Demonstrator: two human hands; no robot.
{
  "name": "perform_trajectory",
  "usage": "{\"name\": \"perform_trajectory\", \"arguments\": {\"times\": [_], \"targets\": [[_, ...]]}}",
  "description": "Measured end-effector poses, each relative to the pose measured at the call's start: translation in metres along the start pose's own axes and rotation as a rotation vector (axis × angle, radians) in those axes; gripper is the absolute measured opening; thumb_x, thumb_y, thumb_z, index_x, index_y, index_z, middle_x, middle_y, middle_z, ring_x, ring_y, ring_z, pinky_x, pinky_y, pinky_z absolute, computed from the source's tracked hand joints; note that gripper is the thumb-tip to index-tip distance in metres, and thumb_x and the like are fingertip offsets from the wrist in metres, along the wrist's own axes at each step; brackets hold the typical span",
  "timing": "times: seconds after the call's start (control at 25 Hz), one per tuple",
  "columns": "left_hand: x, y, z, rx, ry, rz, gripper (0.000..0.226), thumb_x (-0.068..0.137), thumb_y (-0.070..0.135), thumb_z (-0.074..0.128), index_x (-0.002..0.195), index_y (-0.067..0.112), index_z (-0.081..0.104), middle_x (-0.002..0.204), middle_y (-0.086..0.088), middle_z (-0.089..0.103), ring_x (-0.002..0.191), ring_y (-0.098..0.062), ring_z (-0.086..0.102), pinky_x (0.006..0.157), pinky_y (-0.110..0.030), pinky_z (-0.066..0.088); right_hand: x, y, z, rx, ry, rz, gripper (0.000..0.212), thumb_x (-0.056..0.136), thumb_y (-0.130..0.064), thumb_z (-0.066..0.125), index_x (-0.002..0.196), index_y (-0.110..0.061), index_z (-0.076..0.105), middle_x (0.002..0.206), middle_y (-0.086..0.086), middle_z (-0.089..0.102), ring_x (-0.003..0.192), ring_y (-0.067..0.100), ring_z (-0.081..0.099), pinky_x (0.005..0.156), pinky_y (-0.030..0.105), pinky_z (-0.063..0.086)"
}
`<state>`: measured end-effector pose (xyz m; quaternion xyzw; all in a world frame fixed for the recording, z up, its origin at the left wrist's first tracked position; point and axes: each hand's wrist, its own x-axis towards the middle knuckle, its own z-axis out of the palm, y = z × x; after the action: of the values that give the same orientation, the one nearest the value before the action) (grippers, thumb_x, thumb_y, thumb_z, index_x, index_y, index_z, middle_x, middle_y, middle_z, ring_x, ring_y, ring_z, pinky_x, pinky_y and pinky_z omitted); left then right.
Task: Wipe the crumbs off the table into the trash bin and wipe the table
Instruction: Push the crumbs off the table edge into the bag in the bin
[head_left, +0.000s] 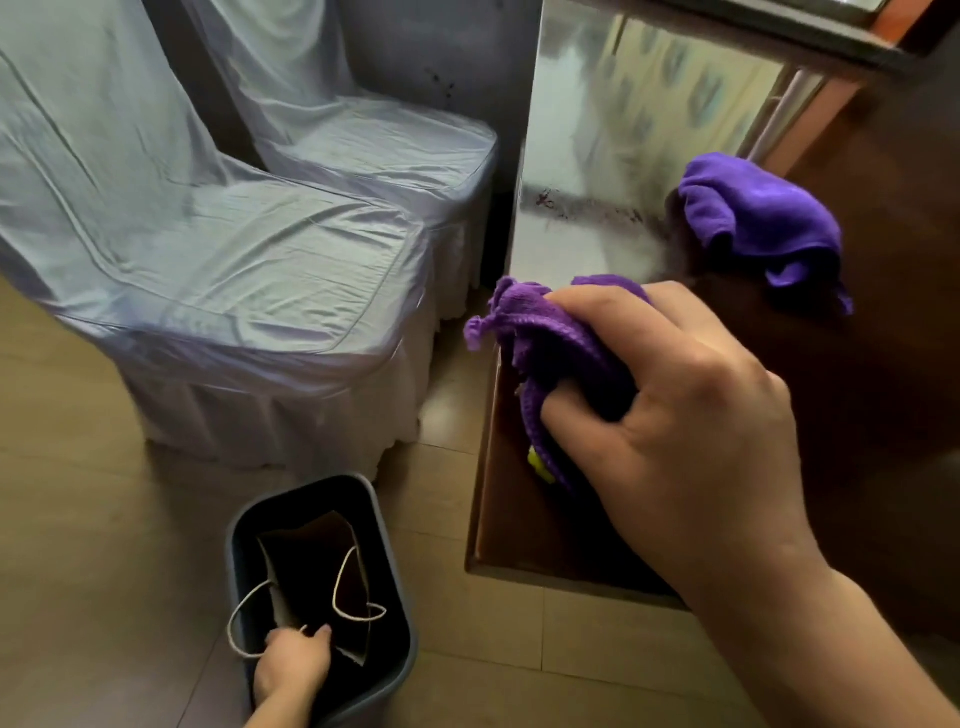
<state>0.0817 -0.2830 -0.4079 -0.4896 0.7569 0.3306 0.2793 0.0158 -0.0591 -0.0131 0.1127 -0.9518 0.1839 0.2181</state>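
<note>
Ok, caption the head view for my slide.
Right hand presses purple cloth at table edge; left hand holds bin.

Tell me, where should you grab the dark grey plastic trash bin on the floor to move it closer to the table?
Probably grip the dark grey plastic trash bin by its near rim, coming from above, where the left hand already rests. The bin stands upright with an open top, so its rim is a ready edge. Avoid the brown paper bag and its cord handles inside; they look loose.
</note>
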Motion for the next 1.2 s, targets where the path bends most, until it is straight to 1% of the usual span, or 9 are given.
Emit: {"name": "perform_trajectory", "arguments": {"times": [0.12, 0.2, 0.32, 0.52, 0.68, 0.8, 0.96, 1.04, 1.2], "targets": [[0.009, 0.0, 0.006, -0.004, 0.128, 0.047, 0.029, 0.086, 0.021, 0.063, 0.101, -0.003, 0.057, 0.102, -0.028, 0.063, 0.099, -0.043, 0.059, 0.08, -0.042, 0.046, -0.001, 0.001, 0.001, -0.003, 0.019, 0.011, 0.039, 0.076, -0.045, 0.061, 0.116, -0.042, 0.062, 0.101, -0.006, 0.063, 0.083, 0.032, 0.065, 0.067, 0.044, 0.055], [0.009, -0.006, 0.004, 0.044, 0.182, 0.118, 0.014, 0.085, 0.016, 0.058, 0.092, 0.004, 0.059, 0.088, -0.023, 0.062, 0.083, -0.04, 0.058, 0.073, -0.042, 0.048, -0.001, 0.001, 0.001, 0.003, 0.013, 0.005, 0.039, 0.078, -0.044, 0.063, 0.117, -0.041, 0.063, 0.101, -0.006, 0.063, 0.085, 0.03, 0.064, 0.069, 0.045, 0.054], [0.008, -0.011, -0.003, 0.092, 0.255, 0.207, 0.011, 0.081, 0.007, 0.053, 0.086, 0.01, 0.062, 0.073, -0.012, 0.055, 0.068, -0.031, 0.051, 0.063, -0.037, 0.048, 0.0, 0.003, 0.0, 0.019, -0.003, 0.006, 0.039, 0.08, -0.043, 0.064, 0.12, -0.04, 0.062, 0.103, -0.004, 0.064, 0.09, 0.029, 0.063, 0.074, 0.048, 0.054], [-0.006, -0.009, -0.017, -0.002, 0.361, 0.306, 0.017, 0.083, 0.008, 0.052, 0.091, 0.011, 0.067, 0.074, -0.009, 0.057, 0.065, -0.028, 0.05, 0.057, -0.033, 0.042, -0.001, 0.002, 0.0, 0.023, 0.017, 0.019, 0.039, 0.08, -0.043, 0.062, 0.118, -0.039, 0.062, 0.102, -0.003, 0.063, 0.087, 0.032, 0.063, 0.071, 0.048, 0.054], [-0.031, -0.002, -0.049, -0.049, 0.41, 0.411, 0.024, 0.081, 0.011, 0.057, 0.102, 0.012, 0.068, 0.088, -0.015, 0.069, 0.079, -0.034, 0.062, 0.065, -0.036, 0.048, 0.0, 0.001, 0.002, 0.011, 0.026, 0.045, 0.042, 0.077, -0.045, 0.063, 0.118, -0.04, 0.06, 0.105, -0.003, 0.063, 0.084, 0.036, 0.066, 0.067, 0.044, 0.056], [-0.062, 0.005, -0.08, -0.062, 0.448, 0.445, 0.027, 0.082, 0.013, 0.059, 0.107, 0.013, 0.068, 0.094, -0.015, 0.07, 0.087, -0.036, 0.063, 0.071, -0.04, 0.05, -0.001, 0.001, -0.001, 0.026, 0.005, 0.054, 0.043, 0.076, -0.043, 0.065, 0.118, -0.039, 0.06, 0.106, -0.003, 0.064, 0.08, 0.034, 0.067, 0.064, 0.041, 0.057], [-0.111, 0.014, -0.124, -0.075, 0.518, 0.554, 0.026, 0.08, 0.013, 0.064, 0.106, 0.013, 0.068, 0.093, -0.016, 0.07, 0.084, -0.035, 0.063, 0.07, -0.04, 0.049, 0.0, -0.003, -0.005, 0.034, -0.055, 0.058, 0.043, 0.077, -0.039, 0.067, 0.12, -0.038, 0.062, 0.114, -0.002, 0.064, 0.083, 0.032, 0.068, 0.065, 0.041, 0.057], [-0.143, 0.012, -0.141, -0.072, 0.559, 0.616, 0.026, 0.078, 0.013, 0.066, 0.104, 0.013, 0.068, 0.09, -0.013, 0.069, 0.08, -0.031, 0.062, 0.066, -0.037, 0.046, 0.004, 0.003, -0.009, 0.155, -0.074, 0.081, 0.044, 0.076, -0.034, 0.068, 0.12, -0.034, 0.065, 0.114, -0.004, 0.067, 0.09, 0.026, 0.069, 0.071, 0.041, 0.057], [-0.205, 0.004, -0.163, -0.103, 0.564, 0.645, 0.03, 0.074, 0.014, 0.07, 0.104, 0.02, 0.07, 0.091, -0.007, 0.071, 0.081, -0.028, 0.063, 0.072, -0.038, 0.049, 0.017, 0.036, -0.034, 0.699, -0.066, 0.31, 0.041, 0.071, -0.017, 0.075, 0.109, -0.032, 0.071, 0.098, -0.011, 0.076, 0.091, 0.009, 0.072, 0.087, 0.042, 0.058]]}}
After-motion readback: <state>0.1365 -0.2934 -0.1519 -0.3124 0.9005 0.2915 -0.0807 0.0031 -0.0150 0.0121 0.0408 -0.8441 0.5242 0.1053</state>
